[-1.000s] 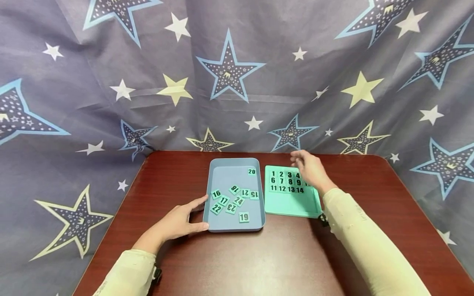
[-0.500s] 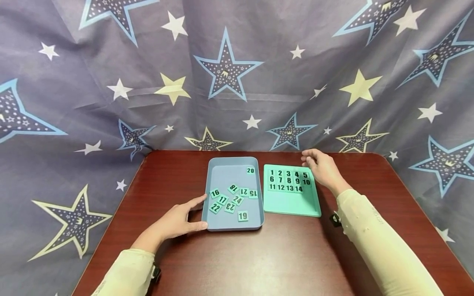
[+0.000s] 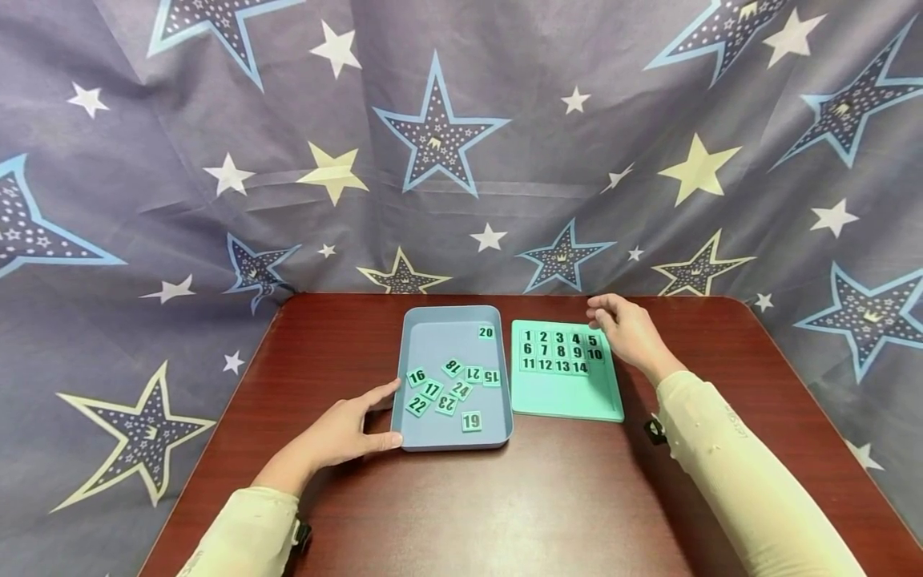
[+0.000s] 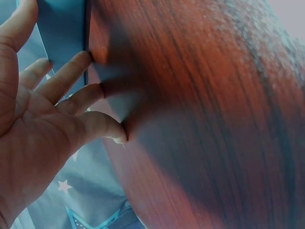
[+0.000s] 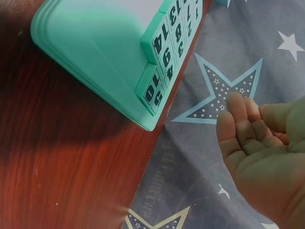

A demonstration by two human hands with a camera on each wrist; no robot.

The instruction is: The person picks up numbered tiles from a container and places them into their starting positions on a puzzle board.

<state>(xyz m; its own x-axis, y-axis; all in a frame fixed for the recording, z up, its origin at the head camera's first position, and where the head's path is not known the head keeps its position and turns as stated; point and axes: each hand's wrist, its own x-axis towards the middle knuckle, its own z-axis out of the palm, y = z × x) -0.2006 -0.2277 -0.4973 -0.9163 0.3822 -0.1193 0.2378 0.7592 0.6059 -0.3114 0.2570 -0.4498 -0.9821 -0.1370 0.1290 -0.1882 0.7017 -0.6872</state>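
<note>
My left hand (image 3: 339, 433) lies against the left side of the blue-grey tray (image 3: 433, 437), thumb and forefinger apart at its wall. Its spread fingers show in the left wrist view beside the tray wall (image 4: 62, 33). Inside the tray are several loose green number tiles, among them 19 (image 3: 472, 421), 20 (image 3: 486, 332) and an upside-down 15 (image 3: 491, 377). The green board (image 3: 566, 398) carries tiles 1 to 14 in rows. My right hand (image 3: 627, 332) hovers off the board's upper right corner. Its fingers are loosely bent with nothing seen between them in the right wrist view.
A reddish-brown wooden table (image 3: 461, 513) bears the tray and the board side by side. A grey curtain (image 3: 548, 168) with stars hangs right behind the far table edge.
My right hand has moved right, off the board, uncovering tiles 5 and 10, and has since stayed nearly still. The left hand keeps its place at the tray.
</note>
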